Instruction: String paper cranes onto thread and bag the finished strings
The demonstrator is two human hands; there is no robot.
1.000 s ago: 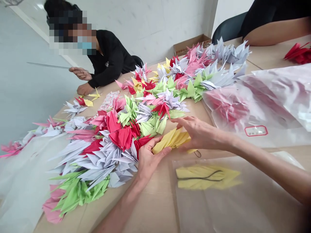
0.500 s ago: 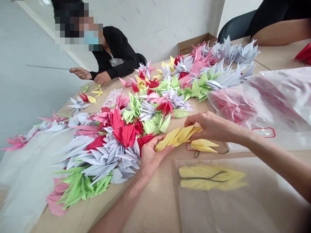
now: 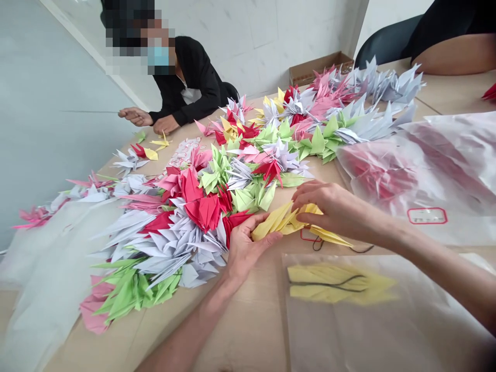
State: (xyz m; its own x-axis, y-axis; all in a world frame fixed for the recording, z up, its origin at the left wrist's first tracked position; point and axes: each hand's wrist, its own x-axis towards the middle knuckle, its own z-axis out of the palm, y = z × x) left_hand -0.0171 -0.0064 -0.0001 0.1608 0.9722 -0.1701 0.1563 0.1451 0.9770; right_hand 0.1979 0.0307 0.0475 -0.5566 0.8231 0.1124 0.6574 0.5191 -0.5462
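Note:
My left hand point(image 3: 245, 250) is closed round the near end of a row of nested yellow origami cranes point(image 3: 274, 222), its thumb along the front side. From the right, my right hand point(image 3: 327, 206) reaches over the far end of the row with bent fingers against the folded paper; its grip is partly hidden. Beneath that hand, more yellow paper point(image 3: 331, 236) lies beside a thin dark cord point(image 3: 362, 250) and a red-edged label point(image 3: 308, 235). In front, a clear plastic bag point(image 3: 341, 341) holds yellow folded paper point(image 3: 327, 292) with dark cord.
A large heap of red, white, green and pink origami cranes point(image 3: 207, 212) spreads to the left and back. Plastic bags lie at right point(image 3: 457, 175) and left point(image 3: 46, 279). Across the table, a person point(image 3: 197, 85) holds a thin rod point(image 3: 91, 111). A cardboard box point(image 3: 310, 70) stands behind.
The right hand slid right along the yellow row, then its fingers came back over the far end. More yellow paper came into sight beneath it. The camera view shifted slightly left.

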